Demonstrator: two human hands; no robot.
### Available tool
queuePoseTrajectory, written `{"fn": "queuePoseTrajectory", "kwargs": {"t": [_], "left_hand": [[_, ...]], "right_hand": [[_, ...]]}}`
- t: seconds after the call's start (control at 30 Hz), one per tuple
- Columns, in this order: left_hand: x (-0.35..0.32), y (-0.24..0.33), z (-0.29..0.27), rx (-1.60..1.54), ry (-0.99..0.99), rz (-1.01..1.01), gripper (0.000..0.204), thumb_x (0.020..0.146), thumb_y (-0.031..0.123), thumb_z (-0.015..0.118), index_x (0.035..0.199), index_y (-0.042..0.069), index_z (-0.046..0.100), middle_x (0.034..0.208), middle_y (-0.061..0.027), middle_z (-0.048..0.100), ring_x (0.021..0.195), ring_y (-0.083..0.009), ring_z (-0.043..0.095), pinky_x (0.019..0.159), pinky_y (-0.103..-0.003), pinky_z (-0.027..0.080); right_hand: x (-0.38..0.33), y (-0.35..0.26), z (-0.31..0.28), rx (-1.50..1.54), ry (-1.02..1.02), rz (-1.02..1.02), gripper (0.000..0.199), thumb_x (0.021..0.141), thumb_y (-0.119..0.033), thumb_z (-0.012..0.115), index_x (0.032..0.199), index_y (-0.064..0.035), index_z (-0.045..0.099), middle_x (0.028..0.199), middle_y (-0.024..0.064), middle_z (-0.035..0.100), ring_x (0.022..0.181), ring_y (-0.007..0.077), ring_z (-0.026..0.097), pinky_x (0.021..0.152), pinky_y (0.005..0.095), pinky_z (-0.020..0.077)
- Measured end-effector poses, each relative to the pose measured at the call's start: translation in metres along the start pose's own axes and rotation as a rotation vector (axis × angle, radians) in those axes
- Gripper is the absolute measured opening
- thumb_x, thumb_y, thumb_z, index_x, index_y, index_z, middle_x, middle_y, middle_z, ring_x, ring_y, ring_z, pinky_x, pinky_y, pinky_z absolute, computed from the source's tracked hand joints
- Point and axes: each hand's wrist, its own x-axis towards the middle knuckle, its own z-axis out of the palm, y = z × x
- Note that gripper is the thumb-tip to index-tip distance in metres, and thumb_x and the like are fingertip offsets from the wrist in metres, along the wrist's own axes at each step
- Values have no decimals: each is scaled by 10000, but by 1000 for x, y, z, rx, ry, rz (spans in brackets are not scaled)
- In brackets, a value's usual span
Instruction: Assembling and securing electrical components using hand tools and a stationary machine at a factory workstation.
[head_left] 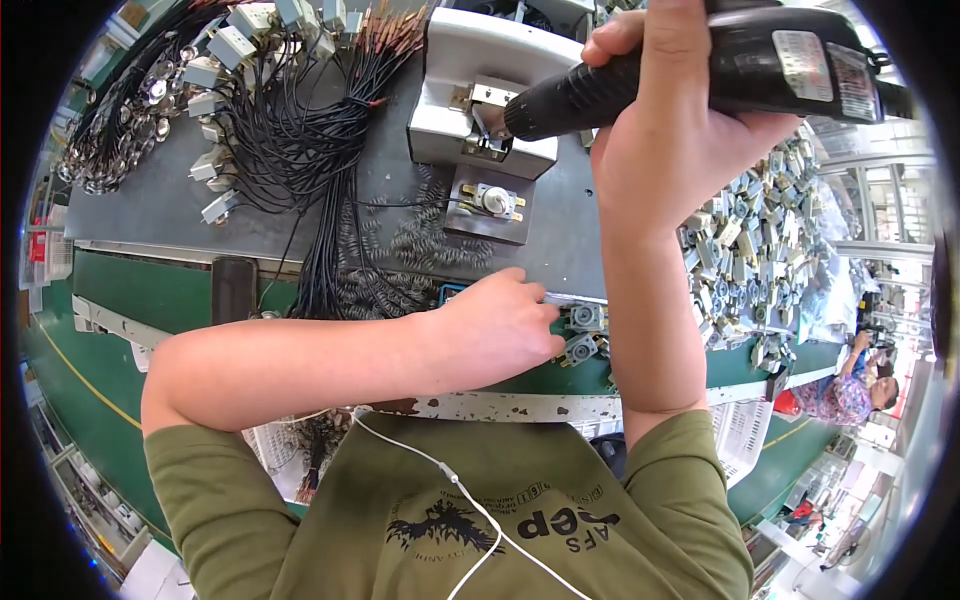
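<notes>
My right hand (665, 130) is wrapped round a black electric screwdriver (760, 60), raised at the upper right. The screwdriver's ribbed nose (545, 108) points left, at the front of a white machine housing (455, 60) with a metal mechanism. Below that housing, a metal fixture block (490, 236) bears a small plug part (494, 201) with a white round middle and brass-coloured prongs. A thin black wire runs to it from the left. My left hand (500, 325) is curled, palm down, at the table's near edge beside grey plug housings (583, 347); its fingertips are mostly hidden.
Loose springs (420, 235) lie left of the fixture. A thick bundle of black wires (310, 140) with grey plugs covers the left side. Many plug housings (740, 245) are heaped at the right. A dark phone-shaped object (234, 290) lies near the front edge. Another person (850, 395) sits far right.
</notes>
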Motion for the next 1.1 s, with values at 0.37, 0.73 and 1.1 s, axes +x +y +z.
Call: {"fn": "queuePoseTrajectory", "kwargs": {"t": [0.37, 0.73, 1.1], "left_hand": [[-3, -2, 2, -113, 123, 35, 205, 820, 127, 646, 1020, 91, 671, 859, -66, 608, 849, -241, 650, 713, -384, 520], [-4, -1, -2, -138, 158, 45, 211, 795, 124, 662, 1000, 72, 668, 832, -84, 604, 824, -259, 656, 697, -399, 531], [-14, -2, -14, -209, 162, 5, 174, 804, 111, 649, 971, 65, 661, 805, -96, 605, 786, -278, 664, 684, -414, 535]], "right_hand": [[-3, 15, -9, -451, 14, 24, 331, 952, 35, 706, 1199, 3, 487, 939, 126, 694, 603, 140, 633, 536, 261, 523], [-3, 15, -7, -163, -262, -67, 320, 913, 35, 743, 1152, 39, 529, 925, 110, 701, 609, 115, 633, 532, 247, 523], [-11, 12, 37, -844, 156, 112, 493, 892, 51, 747, 1284, -10, 454, 900, 79, 680, 671, 100, 648, 554, 246, 534]]}}
